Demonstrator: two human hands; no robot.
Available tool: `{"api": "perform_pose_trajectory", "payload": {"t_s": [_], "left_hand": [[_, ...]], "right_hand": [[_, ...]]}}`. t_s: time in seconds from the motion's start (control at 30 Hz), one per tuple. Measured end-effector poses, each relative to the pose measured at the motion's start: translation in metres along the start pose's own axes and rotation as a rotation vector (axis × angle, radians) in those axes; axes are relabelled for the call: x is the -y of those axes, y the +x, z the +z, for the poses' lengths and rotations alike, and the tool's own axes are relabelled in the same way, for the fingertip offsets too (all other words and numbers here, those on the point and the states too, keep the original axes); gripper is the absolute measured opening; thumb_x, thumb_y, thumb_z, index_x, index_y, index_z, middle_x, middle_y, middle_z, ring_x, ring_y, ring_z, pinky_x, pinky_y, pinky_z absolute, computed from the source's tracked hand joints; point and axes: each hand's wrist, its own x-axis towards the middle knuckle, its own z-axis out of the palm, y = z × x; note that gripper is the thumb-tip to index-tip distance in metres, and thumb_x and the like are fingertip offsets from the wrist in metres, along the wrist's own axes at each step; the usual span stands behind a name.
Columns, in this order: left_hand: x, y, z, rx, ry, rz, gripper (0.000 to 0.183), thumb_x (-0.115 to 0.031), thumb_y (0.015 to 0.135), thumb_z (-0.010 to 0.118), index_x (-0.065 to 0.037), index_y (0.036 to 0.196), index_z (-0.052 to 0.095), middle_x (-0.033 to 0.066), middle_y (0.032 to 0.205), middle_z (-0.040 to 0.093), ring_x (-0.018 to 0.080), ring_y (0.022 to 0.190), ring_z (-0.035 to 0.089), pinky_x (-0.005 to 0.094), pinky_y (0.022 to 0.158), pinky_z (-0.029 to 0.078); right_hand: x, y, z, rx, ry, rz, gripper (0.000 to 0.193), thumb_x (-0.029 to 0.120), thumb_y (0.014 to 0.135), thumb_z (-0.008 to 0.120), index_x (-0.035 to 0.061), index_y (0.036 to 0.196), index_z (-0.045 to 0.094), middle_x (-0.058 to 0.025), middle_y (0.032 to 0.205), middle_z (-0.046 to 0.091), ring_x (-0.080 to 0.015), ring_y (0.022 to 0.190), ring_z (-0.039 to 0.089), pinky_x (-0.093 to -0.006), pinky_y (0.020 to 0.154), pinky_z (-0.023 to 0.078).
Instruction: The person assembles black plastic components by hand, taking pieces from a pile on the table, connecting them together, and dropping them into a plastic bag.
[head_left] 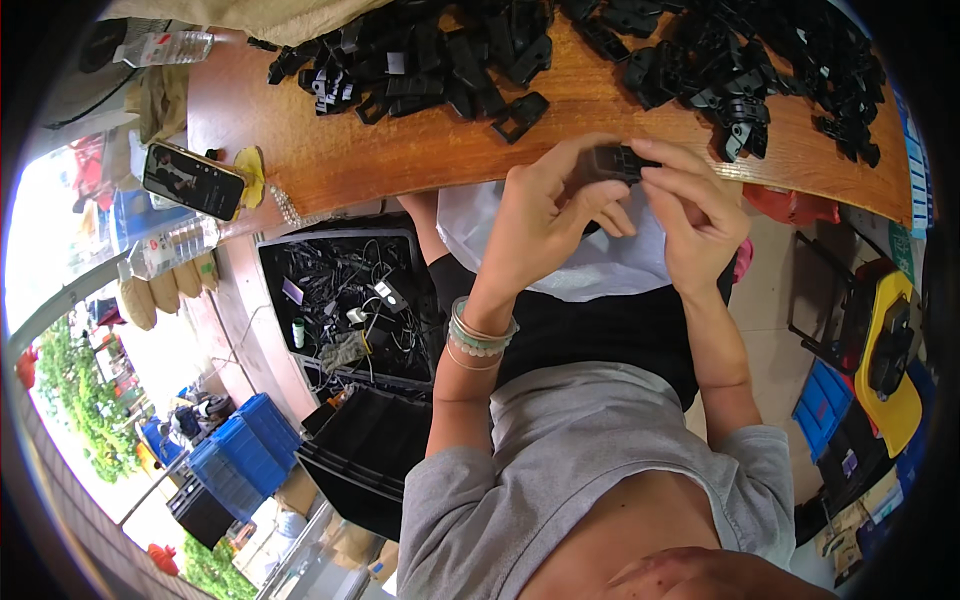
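Just beyond the table's near edge, above my lap, I hold a small black plastic part (pixel 614 163) between both hands. My left hand (pixel 540 215), with several bracelets on its wrist, is closed around the part's left side; its fingers hide some of it. Thumb and fingertips of my right hand (pixel 697 205) pinch the right end. On the wooden table ahead lies a heap of black plastic parts (pixel 430 75), with a loose black frame-like piece (pixel 520 117) at its near side. Another pile of black parts (pixel 735 85) spreads to the right.
A white plastic bag (pixel 475 225) covers my lap. At the table's (pixel 330 150) left end lies a phone (pixel 193 180) with a lit screen. Black open bins (pixel 330 240) with cables stand to my left, near blue crates (pixel 245 455). A yellow-backed item (pixel 890 350) stands right.
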Motion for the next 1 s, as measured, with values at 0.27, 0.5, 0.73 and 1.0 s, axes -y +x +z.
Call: {"api": "perform_pose_trajectory", "payload": {"t_s": [0.27, 0.5, 0.73, 1.0], "left_hand": [[0.000, -0.012, 0.009, -0.080, 0.354, 0.227, 0.034, 0.001, 0.086, 0.056, 0.003, 0.118, 0.048, 0.0141, 0.099, 0.061, 0.0184, 0.071, 0.066, 0.0273, 0.058, 0.052], [-0.005, -0.015, 0.017, -0.134, 0.566, 0.466, 0.041, -0.001, 0.083, 0.057, 0.000, 0.122, 0.047, 0.0173, 0.103, 0.061, 0.0229, 0.061, 0.064, 0.0310, 0.061, 0.052], [-0.003, -0.004, -0.026, -0.269, -0.708, 0.049, 0.011, -0.008, 0.090, 0.055, 0.001, 0.085, 0.050, 0.0130, 0.068, 0.059, 0.0179, 0.046, 0.059, 0.0248, 0.044, 0.046], [-0.005, 0.019, -0.026, -0.360, 1.026, 0.313, 0.013, -0.007, 0.078, 0.065, 0.001, 0.080, 0.054, 0.0135, 0.072, 0.057, 0.0232, 0.063, 0.063, 0.0306, 0.052, 0.047]], "right_hand": [[0.001, -0.004, 0.008, -0.010, 0.079, 0.124, 0.025, -0.005, 0.081, 0.059, -0.0073, 0.106, 0.060, -0.0161, 0.108, 0.063, -0.0235, 0.099, 0.060, -0.0347, 0.089, 0.045], [0.003, -0.011, -0.005, 0.053, 0.030, 0.264, 0.028, -0.002, 0.086, 0.058, -0.0049, 0.113, 0.060, -0.0112, 0.105, 0.064, -0.0134, 0.096, 0.059, -0.0243, 0.084, 0.045], [0.006, 0.074, -0.040, 0.390, -1.047, -0.312, 0.041, 0.000, 0.084, 0.055, 0.0117, 0.124, 0.056, -0.0079, 0.131, 0.051, -0.0259, 0.121, 0.047, -0.0367, 0.103, 0.034], [-0.023, 0.085, -0.046, 0.492, -1.116, -0.241, 0.040, 0.003, 0.082, 0.060, 0.0132, 0.120, 0.057, -0.0058, 0.129, 0.051, -0.0266, 0.118, 0.047, -0.0382, 0.102, 0.033]]}}
